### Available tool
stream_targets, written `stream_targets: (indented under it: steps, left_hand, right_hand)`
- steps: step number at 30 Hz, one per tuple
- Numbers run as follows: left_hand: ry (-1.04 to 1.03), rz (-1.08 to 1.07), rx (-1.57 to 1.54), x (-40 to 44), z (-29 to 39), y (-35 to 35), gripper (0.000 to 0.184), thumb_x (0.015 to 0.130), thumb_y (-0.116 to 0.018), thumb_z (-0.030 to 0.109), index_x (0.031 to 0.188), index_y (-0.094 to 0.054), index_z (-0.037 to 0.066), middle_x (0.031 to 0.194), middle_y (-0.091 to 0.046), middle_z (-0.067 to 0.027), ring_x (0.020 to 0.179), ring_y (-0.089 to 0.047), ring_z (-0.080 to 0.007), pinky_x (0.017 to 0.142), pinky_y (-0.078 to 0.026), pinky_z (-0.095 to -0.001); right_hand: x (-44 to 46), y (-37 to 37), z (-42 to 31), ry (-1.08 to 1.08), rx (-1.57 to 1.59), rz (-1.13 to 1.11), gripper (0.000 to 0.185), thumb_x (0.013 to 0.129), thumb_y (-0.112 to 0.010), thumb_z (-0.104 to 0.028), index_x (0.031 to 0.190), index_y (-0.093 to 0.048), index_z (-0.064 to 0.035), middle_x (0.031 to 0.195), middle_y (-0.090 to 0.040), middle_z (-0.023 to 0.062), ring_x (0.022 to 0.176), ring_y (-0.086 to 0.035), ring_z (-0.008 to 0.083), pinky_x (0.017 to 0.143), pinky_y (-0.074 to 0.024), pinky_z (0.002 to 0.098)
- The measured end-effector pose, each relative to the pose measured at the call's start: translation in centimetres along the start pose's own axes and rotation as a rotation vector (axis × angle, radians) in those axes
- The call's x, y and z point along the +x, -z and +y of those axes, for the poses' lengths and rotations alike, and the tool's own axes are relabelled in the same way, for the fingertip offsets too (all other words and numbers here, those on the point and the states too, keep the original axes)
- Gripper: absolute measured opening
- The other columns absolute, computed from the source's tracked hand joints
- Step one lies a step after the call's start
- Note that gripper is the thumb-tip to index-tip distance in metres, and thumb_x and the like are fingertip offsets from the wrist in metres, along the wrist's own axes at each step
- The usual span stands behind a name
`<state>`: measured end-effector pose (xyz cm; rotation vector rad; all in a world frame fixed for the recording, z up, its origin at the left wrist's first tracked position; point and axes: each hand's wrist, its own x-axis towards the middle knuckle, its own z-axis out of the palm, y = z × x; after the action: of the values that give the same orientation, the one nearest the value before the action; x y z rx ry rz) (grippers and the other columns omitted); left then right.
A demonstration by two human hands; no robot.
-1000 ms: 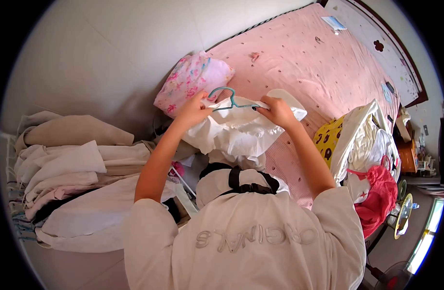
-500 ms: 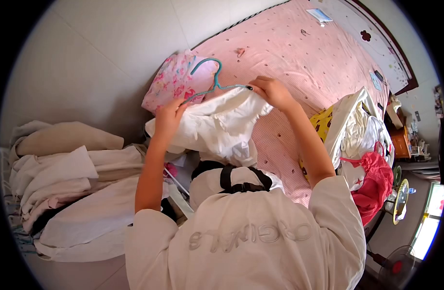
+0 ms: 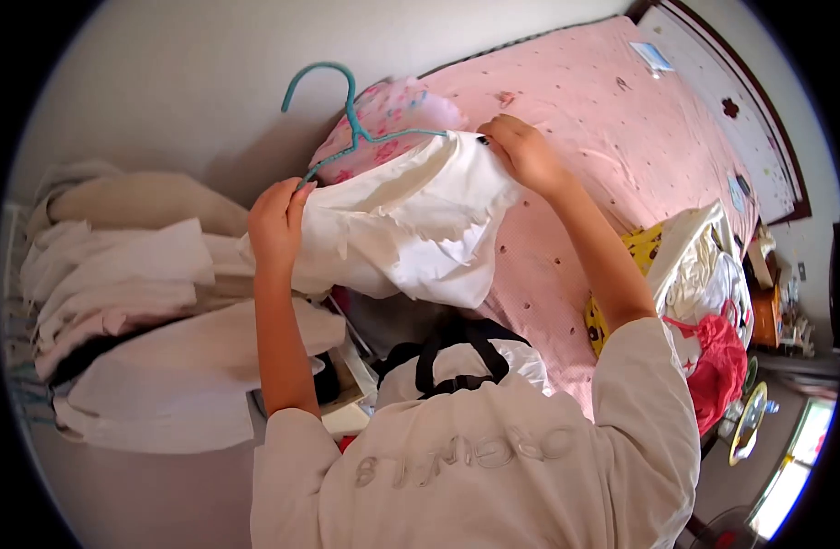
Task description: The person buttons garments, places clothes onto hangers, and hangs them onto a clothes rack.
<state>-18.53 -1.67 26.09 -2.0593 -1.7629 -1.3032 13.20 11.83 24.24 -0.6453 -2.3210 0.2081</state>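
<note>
A white garment (image 3: 411, 229) hangs on a teal hanger (image 3: 358, 128), held up in front of me with its wide neckline toward the hook. My left hand (image 3: 276, 220) is closed around one end of the hanger and the cloth there. At the opposite end, my right hand (image 3: 522, 156) pinches the cloth by a small black spot. The hanger's bare hook points up and to the left, above a floral pink pillow (image 3: 393, 119). Folds hide the garment's lower part and its exact cut.
Several pale clothes (image 3: 127, 265) hang in a row at left. The pink bed (image 3: 566, 101) fills the upper right. White and red clothes (image 3: 708, 352) are heaped at right, beside a yellow patterned cloth (image 3: 641, 245). A fan (image 3: 726, 531) stands at lower right.
Both hands and the garment have shifted left relative to the bed, the left hand most. The hanger is tilted more, its hook now against the wall, and the garment is spread wider.
</note>
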Motion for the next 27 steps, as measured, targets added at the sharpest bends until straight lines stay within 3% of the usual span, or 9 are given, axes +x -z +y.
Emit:
stream_targets:
  steps: [5,9,11,14,16,20,21,24,27]
  left_hand:
    - [0.078,0.124,0.092,-4.3,2.8,6.6,0.009,0.075,-0.063,0.006,0.078,-0.059,-0.001,0.065,-0.055,-0.0112,0.057,-0.051,-0.0227,0.053,-0.04,-0.0302]
    - [0.162,0.201,0.159,-8.5,5.0,10.4,0.008,0.076,-0.062,0.007,0.077,-0.06,-0.001,0.065,-0.055,-0.0109,0.056,-0.05,-0.0223,0.051,-0.039,-0.0286]
    - [0.193,0.253,0.19,-10.5,6.5,12.3,0.008,0.075,-0.062,0.007,0.077,-0.06,0.0,0.065,-0.055,-0.0102,0.055,-0.05,-0.0213,0.051,-0.038,-0.0277]
    - [0.285,0.293,0.235,-12.6,9.6,14.1,0.009,0.074,-0.064,0.007,0.078,-0.061,0.0,0.065,-0.056,-0.0081,0.055,-0.049,-0.0181,0.05,-0.037,-0.0262]
    - [0.413,0.313,0.222,-13.4,11.6,15.0,0.01,0.073,-0.065,0.008,0.078,-0.061,0.0,0.066,-0.057,-0.0061,0.055,-0.049,-0.0155,0.05,-0.037,-0.0254]
    - [0.448,0.318,-0.185,-16.0,14.1,18.3,0.021,0.072,-0.067,0.007,0.091,-0.062,0.002,0.076,-0.059,-0.0056,0.066,-0.05,-0.0103,0.059,-0.04,-0.0221]
    - [0.299,0.216,0.027,-16.9,13.7,19.9,0.023,0.074,-0.064,0.007,0.097,-0.061,0.002,0.076,-0.058,-0.0068,0.068,-0.051,-0.0122,0.063,-0.042,-0.0245]
    - [0.625,-0.001,0.0,-20.5,14.7,22.4,0.018,0.077,-0.059,0.007,0.094,-0.06,0.0,0.075,-0.059,-0.0094,0.067,-0.053,-0.0175,0.063,-0.043,-0.0283]
    - [0.498,0.12,0.249,-22.7,16.8,21.6,0.013,0.08,-0.056,0.009,0.089,-0.06,-0.001,0.074,-0.058,-0.0126,0.065,-0.054,-0.024,0.061,-0.043,-0.0307]
  right_hand:
    - [1.5,0.0,-4.0,0.167,0.048,0.055,0.013,0.075,-0.054,-0.002,0.088,-0.055,-0.0031,0.075,-0.057,0.0122,0.068,-0.057,0.03,0.059,-0.0454,0.0368]
    - [0.9,1.4,-5.3,0.052,0.093,0.019,0.011,0.079,-0.053,-0.005,0.089,-0.056,-0.0012,0.078,-0.059,0.0132,0.071,-0.058,0.0293,0.063,-0.0454,0.0335]
    - [2.0,1.9,-9.1,0.238,0.154,0.178,0.014,0.08,-0.053,-0.008,0.091,-0.056,-0.0009,0.079,-0.059,0.0127,0.072,-0.058,0.0283,0.064,-0.0455,0.0335]
    - [2.8,1.9,-13.4,0.391,0.195,0.069,0.016,0.081,-0.053,-0.015,0.09,-0.054,-0.0016,0.074,-0.057,0.0132,0.07,-0.055,0.0303,0.062,-0.0439,0.0349]
    - [2.8,1.6,-14.3,0.403,0.142,-0.202,0.015,0.081,-0.054,-0.015,0.088,-0.054,-0.0023,0.071,-0.055,0.0141,0.068,-0.053,0.0317,0.059,-0.0427,0.0354]
    - [1.6,3.1,-17.1,0.408,0.231,-0.145,0.011,0.079,-0.055,-0.01,0.084,-0.054,-0.0003,0.066,-0.052,0.0159,0.061,-0.05,0.0323,0.055,-0.0399,0.0351]
    - [1.2,3.4,-17.3,0.387,0.254,-0.159,0.011,0.079,-0.055,-0.01,0.085,-0.054,0.0001,0.065,-0.052,0.0161,0.06,-0.049,0.0321,0.054,-0.0397,0.0346]
    - [0.3,4.2,-17.9,0.316,0.315,-0.228,0.012,0.079,-0.056,-0.009,0.086,-0.055,0.0007,0.065,-0.052,0.0168,0.057,-0.048,0.0318,0.054,-0.0393,0.0336]
    - [-0.7,4.7,-19.2,0.265,0.361,-0.308,0.012,0.08,-0.055,-0.01,0.085,-0.055,0.0009,0.065,-0.052,0.0183,0.058,-0.049,0.0327,0.054,-0.0398,0.0349]
